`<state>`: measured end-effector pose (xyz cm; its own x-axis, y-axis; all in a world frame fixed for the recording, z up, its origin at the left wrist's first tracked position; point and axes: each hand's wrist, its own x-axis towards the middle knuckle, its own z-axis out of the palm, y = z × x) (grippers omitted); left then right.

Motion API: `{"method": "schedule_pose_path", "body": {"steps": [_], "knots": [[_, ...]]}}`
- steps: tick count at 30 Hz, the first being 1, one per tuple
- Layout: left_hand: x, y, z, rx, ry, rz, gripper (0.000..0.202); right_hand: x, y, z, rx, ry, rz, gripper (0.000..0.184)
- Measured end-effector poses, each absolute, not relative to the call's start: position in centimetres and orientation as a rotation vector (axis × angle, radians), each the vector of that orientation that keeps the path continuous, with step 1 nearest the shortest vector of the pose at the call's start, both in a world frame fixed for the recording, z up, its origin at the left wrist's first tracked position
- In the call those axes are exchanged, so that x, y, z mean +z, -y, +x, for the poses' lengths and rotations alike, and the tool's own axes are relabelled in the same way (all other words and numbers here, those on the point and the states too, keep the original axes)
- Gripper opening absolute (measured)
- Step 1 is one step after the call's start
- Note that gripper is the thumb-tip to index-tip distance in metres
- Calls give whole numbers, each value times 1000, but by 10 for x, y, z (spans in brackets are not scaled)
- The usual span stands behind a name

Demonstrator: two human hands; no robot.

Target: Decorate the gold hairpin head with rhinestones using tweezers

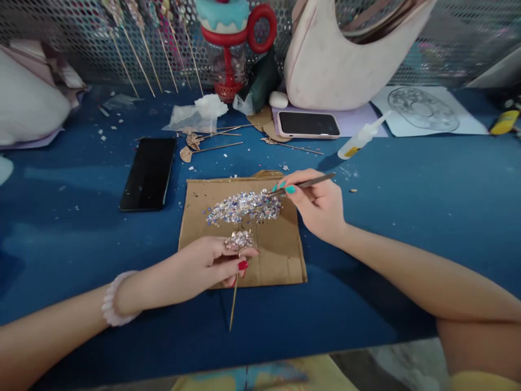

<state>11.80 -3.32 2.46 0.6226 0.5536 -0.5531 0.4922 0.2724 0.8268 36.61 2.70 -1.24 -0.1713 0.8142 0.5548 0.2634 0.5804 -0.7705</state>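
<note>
My left hand (211, 266) is closed on a hairpin (239, 239) whose head is covered in small sparkling stones; its thin gold stick points down toward me. In my right hand (319, 203) I grip a pair of tweezers (311, 182), their tips at the right end of a pile of rhinestones (240, 207). The pile, of clear, blue and pale stones, lies on a piece of cardboard (280, 260). Whether a stone sits between the tweezer tips is too small to tell.
Behind the cardboard lie several bare gold hairpins (191, 146), a black phone (148, 174), a second phone (308, 124) and a glue bottle (358, 141). A white handbag (350, 70) and a red-handled cup (228, 49) stand against the metal mesh (73, 54). Decorated sticks (140, 49) lean there.
</note>
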Motion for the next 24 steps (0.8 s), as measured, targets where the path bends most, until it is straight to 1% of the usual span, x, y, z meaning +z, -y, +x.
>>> {"method": "schedule_pose_path", "body": {"steps": [2, 6, 9, 13, 17, 21, 24], "knots": [[25, 34, 120, 46, -966, 1345, 30, -13, -22, 366, 652, 1766, -892, 14], [27, 35, 120, 76, -952, 1350, 32, -11, -13, 367, 606, 1947, -722, 10], [26, 35, 114, 157, -986, 1328, 38, -9, -10, 366, 588, 2032, -632, 10], [24, 31, 104, 294, -971, 1327, 39, -8, -9, 363, 630, 2098, -581, 7], [22, 28, 100, 306, -901, 1321, 28, -6, -9, 361, 690, 2147, -514, 2], [19, 26, 100, 314, -862, 1285, 21, -2, -10, 361, 707, 2153, -488, 5], [18, 26, 100, 301, -868, 1253, 18, 1, -11, 363, 655, 2114, -497, 8]]}}
